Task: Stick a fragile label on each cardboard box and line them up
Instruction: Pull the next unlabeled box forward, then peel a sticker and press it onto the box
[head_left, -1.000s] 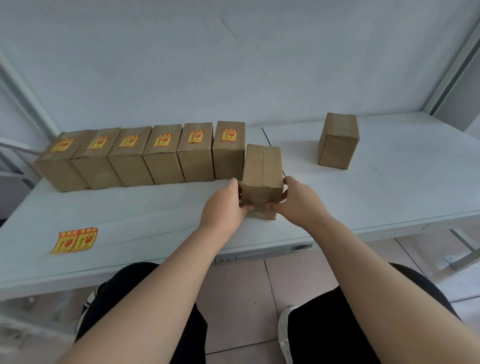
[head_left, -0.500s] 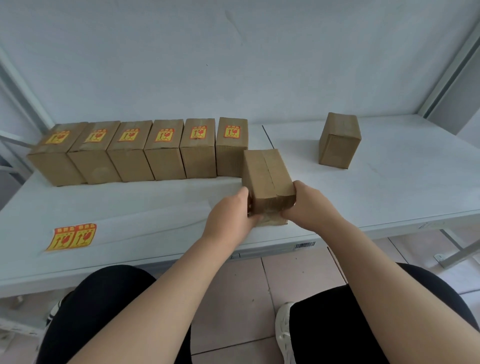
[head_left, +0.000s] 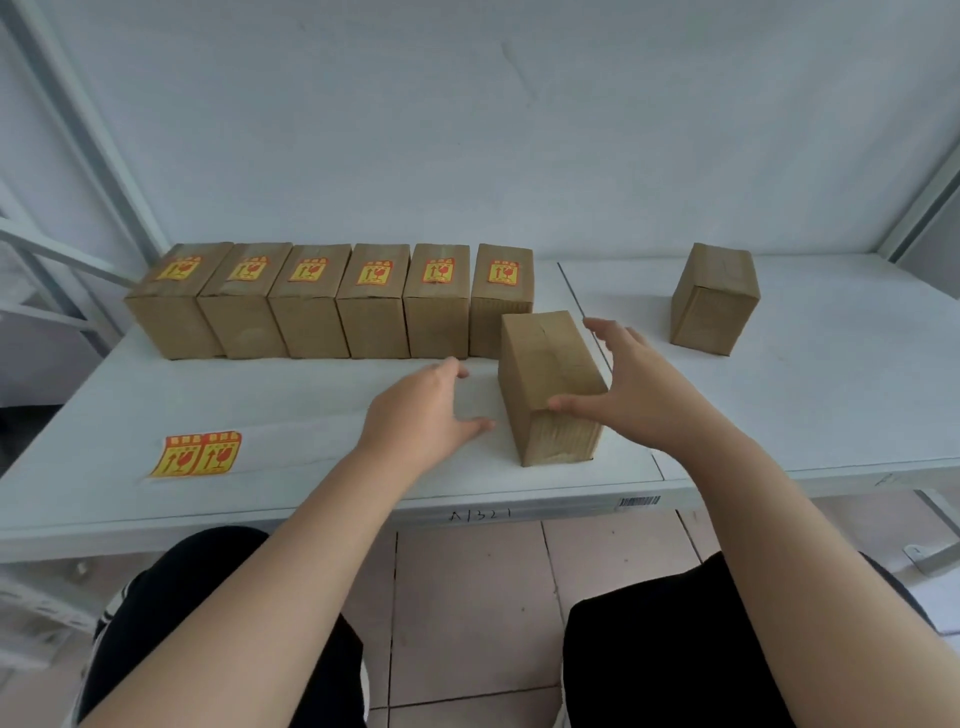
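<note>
- Box (head_left: 548, 374): plain brown cardboard, taped seam along its top, upright near the tabletop's (head_left: 831, 405) front edge
- Right hand (head_left: 639, 384) spread open, thumb touching its near top edge
- Left hand (head_left: 421, 410) open just left, apart

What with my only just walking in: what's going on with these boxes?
A person is labelling cardboard boxes at a white table. Six labelled boxes stand in a row at the back. Both hands are open around a plain box in front of the row's right end: the right hand touches it with the thumb, the left hand is just clear of it. A second plain box stands apart on the right, and two spare labels lie front left.
</note>
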